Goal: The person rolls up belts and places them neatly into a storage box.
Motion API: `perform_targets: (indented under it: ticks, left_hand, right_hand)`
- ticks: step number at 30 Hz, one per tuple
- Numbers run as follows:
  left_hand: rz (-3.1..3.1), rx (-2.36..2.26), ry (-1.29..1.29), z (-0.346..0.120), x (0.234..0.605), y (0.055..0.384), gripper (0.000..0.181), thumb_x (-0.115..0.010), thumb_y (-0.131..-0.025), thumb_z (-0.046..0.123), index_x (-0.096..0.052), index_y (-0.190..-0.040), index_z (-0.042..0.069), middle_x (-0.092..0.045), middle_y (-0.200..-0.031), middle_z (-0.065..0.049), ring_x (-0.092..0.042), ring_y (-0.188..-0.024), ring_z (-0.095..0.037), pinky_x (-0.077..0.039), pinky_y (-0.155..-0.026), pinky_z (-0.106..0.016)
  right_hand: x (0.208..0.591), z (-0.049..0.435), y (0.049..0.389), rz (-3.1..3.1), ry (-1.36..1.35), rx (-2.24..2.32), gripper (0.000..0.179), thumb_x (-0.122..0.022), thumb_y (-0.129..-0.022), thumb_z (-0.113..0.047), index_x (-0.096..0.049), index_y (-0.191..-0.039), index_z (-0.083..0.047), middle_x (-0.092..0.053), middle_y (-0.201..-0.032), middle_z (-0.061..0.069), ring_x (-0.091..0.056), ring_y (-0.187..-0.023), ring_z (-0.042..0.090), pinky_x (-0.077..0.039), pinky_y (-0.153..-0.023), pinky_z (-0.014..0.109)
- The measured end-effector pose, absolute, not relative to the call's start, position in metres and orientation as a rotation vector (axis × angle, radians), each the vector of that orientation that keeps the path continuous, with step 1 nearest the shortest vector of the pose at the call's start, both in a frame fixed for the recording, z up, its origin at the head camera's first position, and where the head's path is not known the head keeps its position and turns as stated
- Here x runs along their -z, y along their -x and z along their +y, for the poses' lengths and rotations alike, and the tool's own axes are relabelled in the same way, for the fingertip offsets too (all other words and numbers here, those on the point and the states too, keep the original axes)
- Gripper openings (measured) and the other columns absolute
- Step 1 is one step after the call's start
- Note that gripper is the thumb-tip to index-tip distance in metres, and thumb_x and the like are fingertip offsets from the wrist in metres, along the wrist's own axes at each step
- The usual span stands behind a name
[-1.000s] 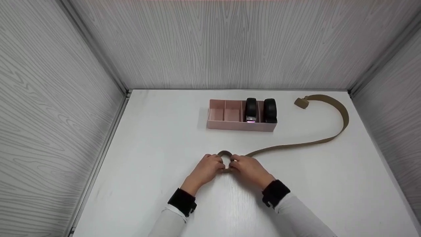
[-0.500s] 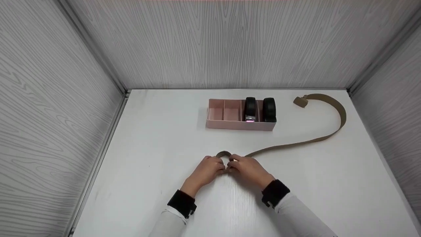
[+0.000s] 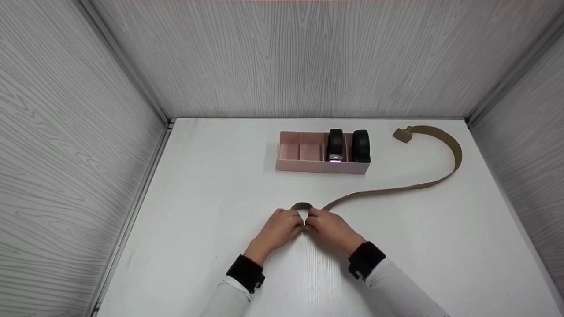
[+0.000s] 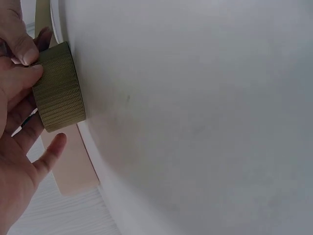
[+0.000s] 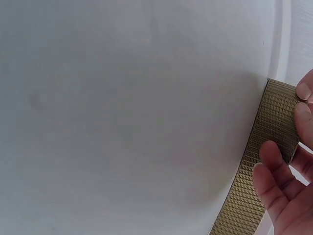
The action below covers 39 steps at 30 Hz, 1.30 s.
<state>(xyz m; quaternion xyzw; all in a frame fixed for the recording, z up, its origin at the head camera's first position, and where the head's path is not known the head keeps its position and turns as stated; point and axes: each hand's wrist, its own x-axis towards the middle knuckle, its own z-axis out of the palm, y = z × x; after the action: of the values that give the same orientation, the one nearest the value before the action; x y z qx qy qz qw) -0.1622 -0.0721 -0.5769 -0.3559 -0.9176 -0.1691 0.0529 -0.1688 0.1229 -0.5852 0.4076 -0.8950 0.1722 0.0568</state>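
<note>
A tan woven webbing belt [image 3: 396, 189] stands on its edge on the white table, its near end bent into a small loop between the hands. My left hand [image 3: 281, 226] pinches the loop's left side; in the left wrist view its thumb lies on the ribbed webbing [image 4: 59, 90]. My right hand [image 3: 330, 230] grips the other side, where the long run of belt leaves toward the right. In the right wrist view, fingertips press the ribbed strap [image 5: 239, 196]. The fingers of both hands nearly meet at the front. The far end, a flat tan buckle piece [image 3: 402, 134], lies at back right.
Behind the hands stands a pink divided box [image 3: 308, 166]. Its two right compartments hold black rolls, one with a shiny metal part [image 3: 335, 145] and another plain [image 3: 361, 146]. Grey wood-grain panels [image 3: 282, 57] enclose the table at the back and sides.
The hands have drawn closer together and the loop between them has narrowed. The belt's trailing curve has shifted slightly left. The pink box stays in place.
</note>
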Motion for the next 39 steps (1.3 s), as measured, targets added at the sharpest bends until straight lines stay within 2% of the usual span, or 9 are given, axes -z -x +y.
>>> perform_targets:
  ticks: [4, 8, 11, 17, 22, 27, 31, 36, 39]
  left_hand:
    - [-2.810, 0.520, 1.108, -0.076, 0.577, 0.164, 0.006, -0.066, -0.083, 0.024, -0.070, -0.085, 0.020, -0.061, -0.085, 0.009, -0.057, -0.082, -0.009, -0.041, -0.075, -0.034]
    - [-2.816, 0.507, 1.130, -0.082, 0.575, 0.167, 0.005, -0.067, -0.081, 0.019, -0.071, -0.085, 0.021, -0.062, -0.086, 0.011, -0.057, -0.084, -0.007, -0.041, -0.076, -0.035]
    - [-2.815, 0.495, 1.136, -0.084, 0.573, 0.168, 0.007, -0.067, -0.081, 0.016, -0.072, -0.085, 0.020, -0.062, -0.087, 0.010, -0.057, -0.085, -0.007, -0.041, -0.078, -0.036]
    - [-2.792, 0.459, 1.104, -0.079, 0.573, 0.166, 0.009, -0.063, -0.082, 0.013, -0.071, -0.082, 0.017, -0.060, -0.082, 0.007, -0.056, -0.082, -0.010, -0.042, -0.076, -0.035]
    - [-2.773, 0.454, 1.071, -0.074, 0.577, 0.165, 0.006, -0.066, -0.083, 0.022, -0.070, -0.083, 0.017, -0.060, -0.081, 0.008, -0.058, -0.079, -0.010, -0.043, -0.072, -0.034]
    - [-2.783, 0.435, 1.091, -0.080, 0.576, 0.172, 0.002, -0.069, -0.079, 0.021, -0.071, -0.080, 0.021, -0.060, -0.082, 0.010, -0.057, -0.079, -0.009, -0.041, -0.073, -0.034]
    - [-2.803, 0.449, 1.129, -0.089, 0.575, 0.181, 0.005, -0.071, -0.077, 0.018, -0.072, -0.081, 0.021, -0.061, -0.086, 0.009, -0.055, -0.087, -0.012, -0.040, -0.078, -0.037]
    - [-2.852, 0.414, 1.081, -0.091, 0.573, 0.184, 0.004, -0.069, -0.079, 0.017, -0.072, -0.081, 0.019, -0.061, -0.088, 0.007, -0.053, -0.094, -0.013, -0.039, -0.082, -0.037]
    - [-2.874, 0.389, 1.021, -0.088, 0.571, 0.181, 0.006, -0.066, -0.081, 0.014, -0.071, -0.082, 0.018, -0.060, -0.087, 0.006, -0.054, -0.091, -0.014, -0.041, -0.081, -0.038]
  right_hand:
    - [0.583, 0.126, 0.170, -2.699, -1.249, -0.516, 0.009, -0.063, -0.084, -0.017, -0.069, -0.091, -0.014, -0.052, -0.090, -0.004, -0.053, -0.069, 0.010, -0.044, -0.059, 0.023]
    - [0.583, 0.131, 0.171, -2.660, -1.252, -0.498, 0.013, -0.065, -0.083, -0.017, -0.068, -0.096, -0.014, -0.056, -0.100, -0.001, -0.055, -0.068, 0.013, -0.045, -0.057, 0.025]
    - [0.585, 0.131, 0.171, -2.658, -1.253, -0.509, 0.013, -0.064, -0.084, -0.015, -0.068, -0.097, -0.014, -0.055, -0.104, 0.001, -0.055, -0.072, 0.013, -0.045, -0.059, 0.025]
    - [0.586, 0.125, 0.170, -2.687, -1.213, -0.592, 0.008, -0.063, -0.085, -0.012, -0.069, -0.090, -0.015, -0.052, -0.090, -0.002, -0.051, -0.071, 0.011, -0.044, -0.061, 0.024]
    - [0.586, 0.120, 0.170, -2.712, -1.219, -0.598, 0.009, -0.063, -0.085, -0.015, -0.069, -0.092, -0.014, -0.052, -0.087, -0.002, -0.050, -0.070, 0.009, -0.044, -0.062, 0.023]
    - [0.580, 0.127, 0.174, -2.733, -1.240, -0.586, 0.016, -0.064, -0.084, -0.012, -0.068, -0.100, -0.013, -0.055, -0.100, -0.002, -0.055, -0.074, 0.010, -0.046, -0.062, 0.024]
    - [0.579, 0.132, 0.179, -2.696, -1.258, -0.524, 0.020, -0.065, -0.083, -0.011, -0.068, -0.103, -0.014, -0.055, -0.113, 0.001, -0.057, -0.069, 0.013, -0.046, -0.058, 0.026]
    - [0.581, 0.124, 0.183, -2.710, -1.232, -0.608, 0.016, -0.065, -0.083, -0.007, -0.070, -0.096, -0.014, -0.055, -0.101, 0.001, -0.054, -0.069, 0.010, -0.045, -0.059, 0.023]
    - [0.582, 0.118, 0.184, -2.730, -1.207, -0.684, 0.017, -0.065, -0.082, -0.005, -0.072, -0.092, -0.015, -0.053, -0.091, -0.001, -0.052, -0.069, 0.009, -0.044, -0.060, 0.023]
